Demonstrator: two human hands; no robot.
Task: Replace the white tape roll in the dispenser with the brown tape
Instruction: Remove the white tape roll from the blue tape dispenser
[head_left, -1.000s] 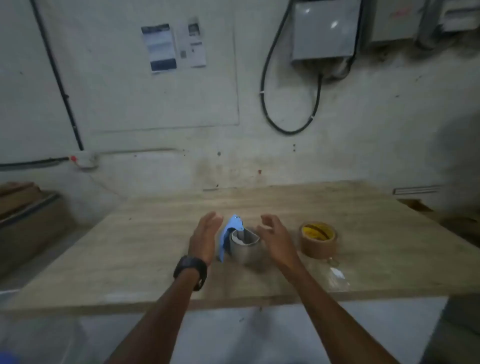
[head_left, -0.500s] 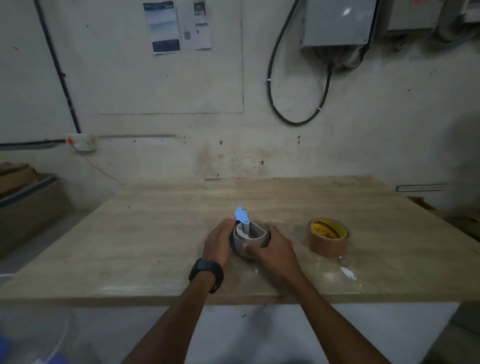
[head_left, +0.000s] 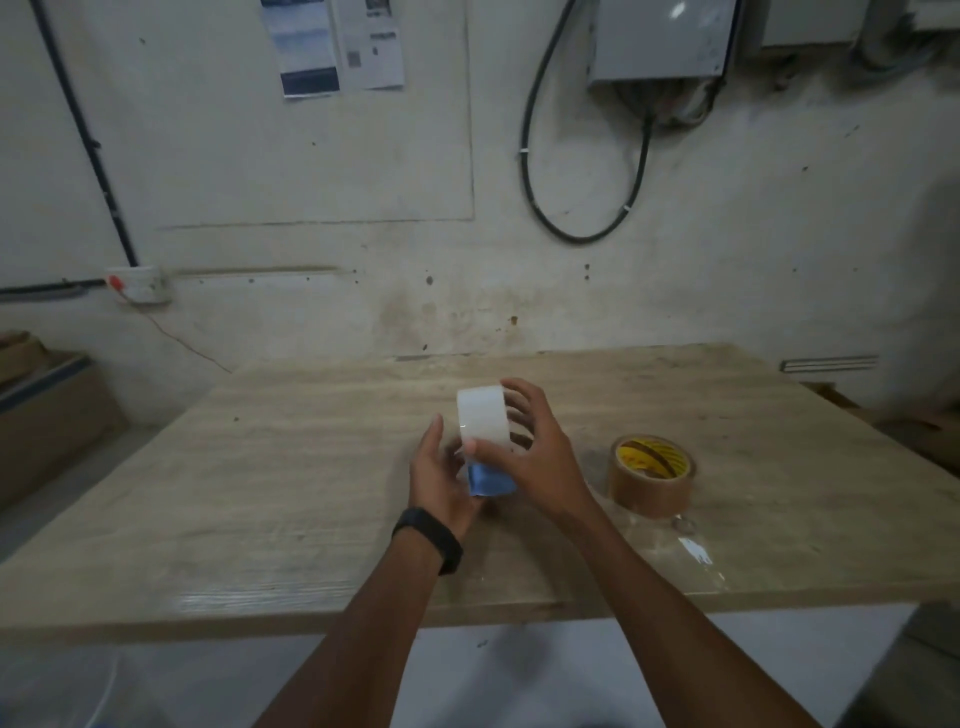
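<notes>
Glossy translucent white plastic tape roll (head_left: 483, 415), matt blue plastic dispenser (head_left: 488, 480), shiny brown tape roll w/ yellow paper core (head_left: 652, 475), smooth pale wood-grain tabletop (head_left: 311, 467)

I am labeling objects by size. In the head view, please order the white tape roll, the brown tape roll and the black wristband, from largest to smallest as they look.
1. Brown tape roll
2. White tape roll, only slightly smaller; it is raised nearer the camera, so the ranking is unsure
3. Black wristband

A workshop or utility room: stained plaster wall (head_left: 311, 182), grey electrical box (head_left: 660, 39), looping black cable (head_left: 571, 228), wooden table (head_left: 260, 493).
</notes>
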